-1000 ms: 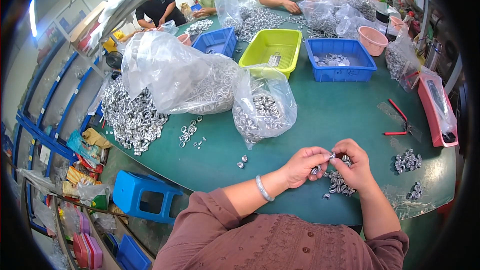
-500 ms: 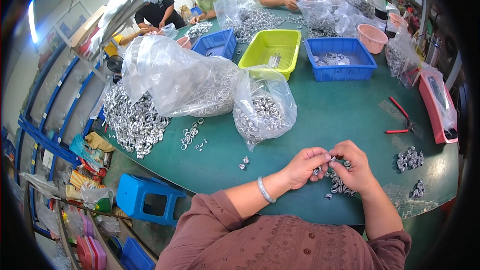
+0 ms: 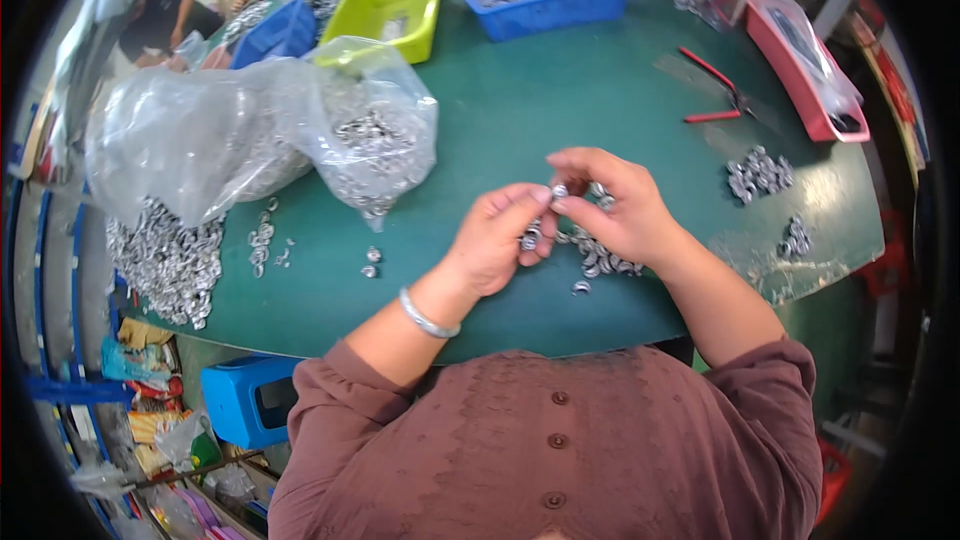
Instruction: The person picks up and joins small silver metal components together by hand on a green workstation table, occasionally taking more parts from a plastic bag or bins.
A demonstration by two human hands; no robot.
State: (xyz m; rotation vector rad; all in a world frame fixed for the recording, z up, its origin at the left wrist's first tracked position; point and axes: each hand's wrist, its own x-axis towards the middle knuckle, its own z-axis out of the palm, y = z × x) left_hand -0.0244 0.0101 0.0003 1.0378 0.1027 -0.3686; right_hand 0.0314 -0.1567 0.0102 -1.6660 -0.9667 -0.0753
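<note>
My left hand [image 3: 492, 243] is closed, its thumb and forefinger pinching a small shiny silver metal piece [image 3: 558, 193]. Further silver pieces [image 3: 531, 234] show in its curled fingers. Against the same pinched piece, my right hand [image 3: 625, 208] presses with thumb and fingertips; its forefinger arches over. How the pieces fit together is too small to tell. Just below the right hand, a small heap of silver crescent-like pieces [image 3: 602, 258] lies on the green table [image 3: 500, 115]. One stray piece [image 3: 581, 288] rests nearer to me.
Red-handled pliers [image 3: 735, 105] lie at right, by a pink tray [image 3: 790, 70] and two small piles of pieces [image 3: 760, 176]. Left are clear plastic bags [image 3: 200, 130] and a large metal heap [image 3: 170, 265]. Farther back stand blue [image 3: 545, 15] and green bins [image 3: 430, 20]. A co-worker [image 3: 165, 15] is at far left.
My view has tilted down and turned rightward, so the table's things sit higher and more to the left. Both hands still hold the small piece together, with little change in grip.
</note>
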